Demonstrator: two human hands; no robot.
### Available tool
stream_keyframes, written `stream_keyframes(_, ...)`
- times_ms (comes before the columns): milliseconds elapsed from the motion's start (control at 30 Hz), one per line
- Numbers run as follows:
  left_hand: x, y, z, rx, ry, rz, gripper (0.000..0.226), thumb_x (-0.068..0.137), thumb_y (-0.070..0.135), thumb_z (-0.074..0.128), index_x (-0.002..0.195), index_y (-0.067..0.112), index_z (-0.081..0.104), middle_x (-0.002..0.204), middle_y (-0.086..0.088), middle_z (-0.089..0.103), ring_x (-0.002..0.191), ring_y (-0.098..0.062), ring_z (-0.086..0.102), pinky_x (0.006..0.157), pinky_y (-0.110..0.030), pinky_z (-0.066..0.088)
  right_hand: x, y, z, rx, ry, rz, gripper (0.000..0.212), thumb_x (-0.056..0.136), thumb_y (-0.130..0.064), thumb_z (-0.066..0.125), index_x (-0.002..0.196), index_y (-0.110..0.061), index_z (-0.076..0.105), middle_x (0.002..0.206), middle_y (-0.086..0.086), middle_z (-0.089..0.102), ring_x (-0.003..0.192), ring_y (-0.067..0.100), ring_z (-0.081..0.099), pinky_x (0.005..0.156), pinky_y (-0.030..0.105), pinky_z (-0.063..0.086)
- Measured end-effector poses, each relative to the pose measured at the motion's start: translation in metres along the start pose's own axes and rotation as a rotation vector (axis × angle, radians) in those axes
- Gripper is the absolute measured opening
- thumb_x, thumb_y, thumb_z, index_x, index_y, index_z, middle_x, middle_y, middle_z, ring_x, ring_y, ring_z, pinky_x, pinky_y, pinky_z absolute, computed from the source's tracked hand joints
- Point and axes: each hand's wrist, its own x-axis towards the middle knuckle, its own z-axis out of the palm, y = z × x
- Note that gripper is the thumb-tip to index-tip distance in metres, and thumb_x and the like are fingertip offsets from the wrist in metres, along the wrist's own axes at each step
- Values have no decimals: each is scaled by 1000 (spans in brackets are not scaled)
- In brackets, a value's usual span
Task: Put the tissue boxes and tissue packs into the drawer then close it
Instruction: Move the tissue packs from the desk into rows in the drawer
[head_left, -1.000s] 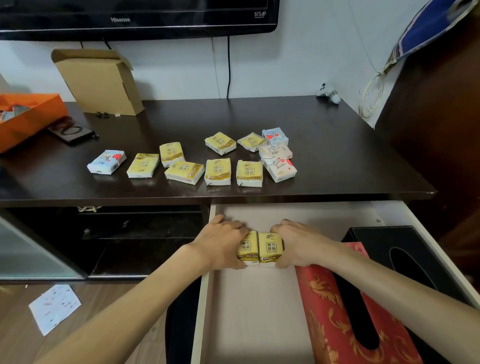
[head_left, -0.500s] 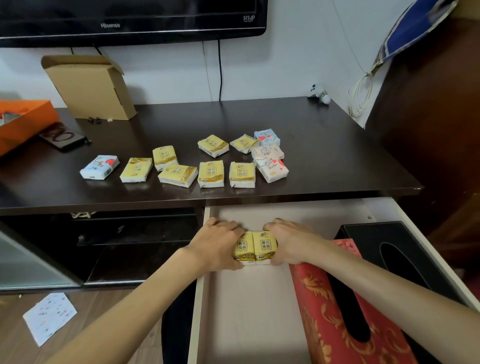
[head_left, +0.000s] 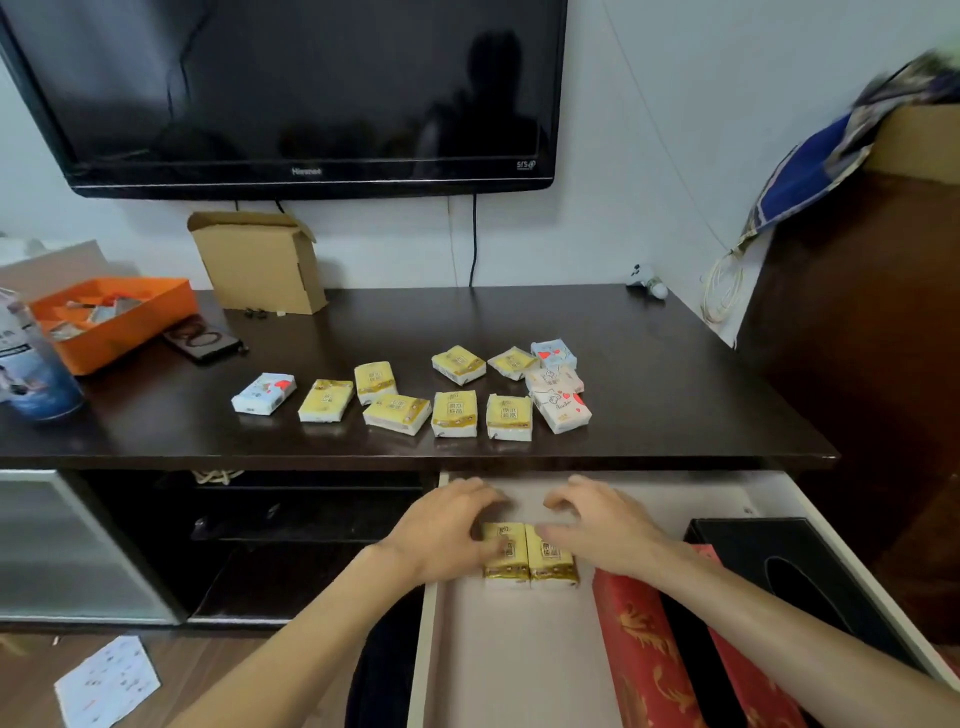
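Nearest us, the open drawer (head_left: 498, 670) shows a pale, smooth floor; along its right side lie a red tissue box (head_left: 644, 654) with gold patterning and, beyond it, a black tissue box (head_left: 810, 561) with an oval slot, both rigid and oblong. Toward the drawer's back, two yellow tissue packs (head_left: 530, 556) sit side by side, touching, soft-cornered and glossy in plastic wrap. A second ago both hands pressed these packs from either side; now the left hand (head_left: 441, 535) lies with relaxed fingers on the left pack's edge, while the right hand (head_left: 597, 525) has lifted, its fingers spread and curled above the packs, holding nothing. We read this as the release after placement: the pair is stowed, and the hands are free for the next load. Farther off, on the dark, polished cabinet top (head_left: 675, 395), eleven loose packs (head_left: 454, 413) remain in a rough row, mostly yellow, with a few white or pale blue ones printed with red hearts; all look light and squashy. The task is thus, we judge, only partly done, and the drawer must stay open. Beyond stand an orange tray (head_left: 130, 322), an open cardboard box (head_left: 260, 265) and, on the wall, a dark television (head_left: 311, 93).
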Motion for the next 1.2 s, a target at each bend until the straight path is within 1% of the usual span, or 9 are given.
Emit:
stream_keyframes(100, -8, -9, -25, -41, 140, -35, 44, 93, 44, 57, 135, 29, 57, 132, 13, 59, 123, -6, 53, 100, -31, 46, 1, -14, -20, 184, 139, -60, 15, 92, -45, 64, 99, -37, 75, 96, -20, 72, 91, 1, 67, 84, 36, 57)
stream_keyframes(200, -8, -24, -54, -56, 291, -104, 35, 94, 39, 58, 127, 30, 63, 122, 14, 64, 112, -6, 58, 91, -33, 52, 14, -33, -40, 270, 204, -138, 12, 95, -30, 66, 93, -33, 77, 85, -16, 75, 82, 2, 68, 79, 35, 59)
stream_keyframes(333, 5, -50, -87, -32, 454, -270, 31, 92, 40, 60, 118, 25, 67, 119, 7, 65, 108, -14, 61, 85, -36, 53, 49, -54, -61, 269, 199, -244, 13, 95, -26, 67, 100, -32, 77, 95, -15, 74, 93, 2, 67, 87, 38, 57)
stream_keyframes(500, 32, -78, -94, 73, 347, -444, 45, 87, 58, 60, 112, 24, 76, 125, 0, 59, 119, -22, 52, 94, -37, 46, 105, -75, -58, 125, 176, -369, 14, 92, -31, 73, 105, -35, 75, 127, -15, 61, 122, 6, 51, 105, 41, 47)
stream_keyframes(633, 40, -86, -83, 134, 340, -469, 52, 84, 68, 56, 109, 26, 72, 123, 2, 59, 118, -22, 48, 92, -39, 48, 134, -82, -55, -57, 26, -381, 38, 85, -53, 74, 119, -37, 71, 151, -9, 47, 141, 15, 37, 111, 41, 38)
stream_keyframes(833, 45, -90, -79, 149, 328, -454, 42, 84, 61, 64, 101, 23, 66, 117, -2, 62, 115, -25, 50, 92, -38, 48, 144, -85, -50, -98, -28, -369, 36, 79, -54, 77, 107, -43, 56, 122, -8, 58, 110, 16, 56, 90, 41, 55)
stream_keyframes(1000, 50, -91, -81, 53, 294, -474, 32, 81, 48, 74, 98, 25, 60, 114, 0, 64, 106, -19, 53, 85, -34, 51, 140, -86, -50, -122, 54, -401, 34, 81, -52, 78, 110, -40, 64, 126, -11, 59, 114, 12, 52, 88, 36, 51)
stream_keyframes(1100, 45, -94, -82, -108, 264, -511, 47, 73, 28, 84, 108, 25, 52, 117, 1, 60, 104, -16, 52, 81, -29, 47, 122, -83, -53, -35, 133, -422, 44, 79, -54, 78, 117, -41, 62, 135, -17, 55, 121, 6, 49, 92, 36, 50)
stream_keyframes(1200, 32, -86, -85, -249, 290, -516, 61, 68, 19, 86, 113, 26, 44, 111, 0, 59, 98, -15, 56, 80, -32, 53, 91, -76, -59, 74, 159, -421, 51, 75, -58, 77, 120, -46, 55, 128, -26, 52, 116, -2, 48, 91, 36, 51)
